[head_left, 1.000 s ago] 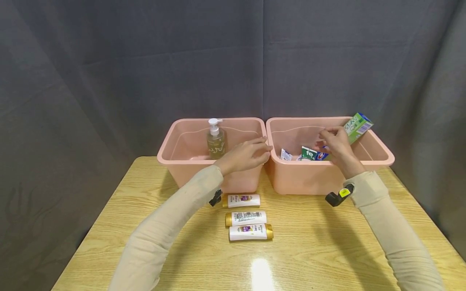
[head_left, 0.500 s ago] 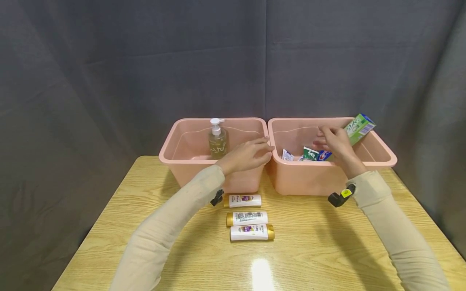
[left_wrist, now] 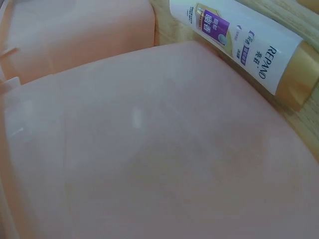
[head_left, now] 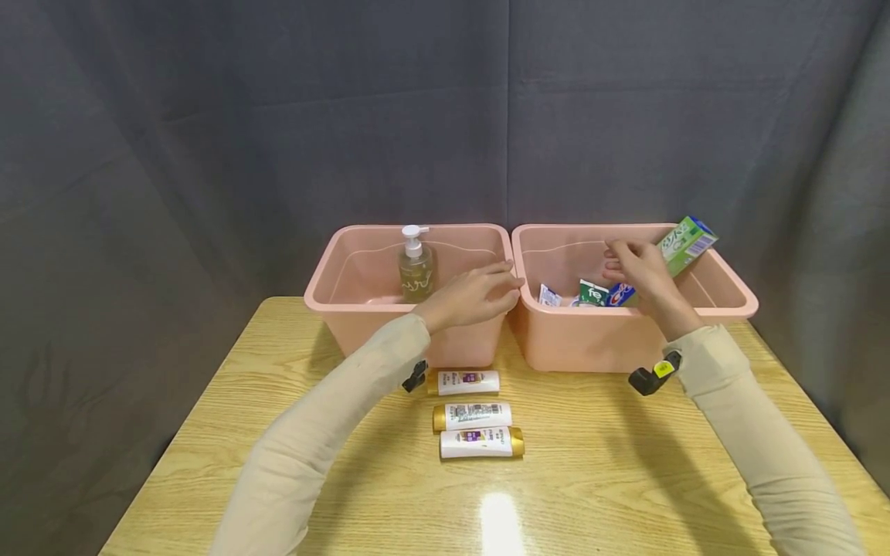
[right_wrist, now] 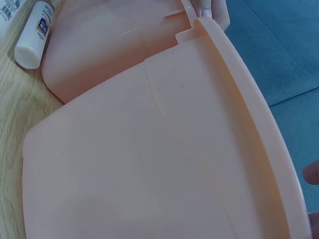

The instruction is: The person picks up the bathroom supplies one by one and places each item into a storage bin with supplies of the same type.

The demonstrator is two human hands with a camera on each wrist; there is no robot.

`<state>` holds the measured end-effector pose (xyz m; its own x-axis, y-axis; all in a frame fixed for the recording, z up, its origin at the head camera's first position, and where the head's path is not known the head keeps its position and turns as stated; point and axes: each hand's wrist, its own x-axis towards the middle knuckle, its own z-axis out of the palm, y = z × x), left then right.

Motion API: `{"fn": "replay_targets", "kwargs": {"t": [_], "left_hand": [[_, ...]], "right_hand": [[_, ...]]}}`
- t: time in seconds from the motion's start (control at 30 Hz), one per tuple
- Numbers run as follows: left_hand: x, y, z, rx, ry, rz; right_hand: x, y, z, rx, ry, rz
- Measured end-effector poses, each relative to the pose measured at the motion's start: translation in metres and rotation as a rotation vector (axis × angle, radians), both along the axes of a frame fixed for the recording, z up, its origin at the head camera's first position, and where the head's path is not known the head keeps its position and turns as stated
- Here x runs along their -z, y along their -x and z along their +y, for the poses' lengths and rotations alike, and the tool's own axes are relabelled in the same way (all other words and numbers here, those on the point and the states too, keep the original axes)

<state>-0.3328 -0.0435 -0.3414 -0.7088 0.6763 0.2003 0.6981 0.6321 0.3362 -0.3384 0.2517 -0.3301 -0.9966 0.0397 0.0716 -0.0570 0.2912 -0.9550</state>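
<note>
My left hand (head_left: 473, 295) reaches over the front of the left pink bin (head_left: 368, 309), its fingertips at the rims where the two bins meet. In the right wrist view, fingers of the left hand (right_wrist: 218, 12) show at that rim. Above the right pink bin (head_left: 584, 340) hovers my right hand (head_left: 643, 276), fingers loosely bent with nothing seen between them. Below it in that bin lie a green tube (head_left: 592, 293) and a blue tube (head_left: 621, 294). A green box (head_left: 684, 245) leans up against the right rim, just beyond the right hand.
A pump bottle (head_left: 416, 270) stands in the left bin. Three white bottles with gold caps lie on the wooden table (head_left: 591, 479) before the bins: a rear bottle (head_left: 469, 382), a middle bottle (head_left: 476, 416) and a front bottle (head_left: 476, 443). A dark curtain (head_left: 417, 116) hangs behind.
The view has shifted slightly. My right hand has stayed over the right bin with only small finger movement, and the left hand has kept its place at the rims.
</note>
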Motion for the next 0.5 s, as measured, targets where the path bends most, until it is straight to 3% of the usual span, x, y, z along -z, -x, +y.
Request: {"fn": "replay_targets", "kwargs": {"t": [0.3,0.5], "left_hand": [[-0.0006,0.0016,-0.0002,0.005,-0.029,-0.017],[-0.0014,0.0012,-0.0001,0.001,-0.044,-0.013]], "right_hand": [[-0.0012,0.0014,0.0003,0.013,-0.019,0.048],[-0.0030,-0.0005,-0.0017,-0.013,-0.108,0.074]]}}
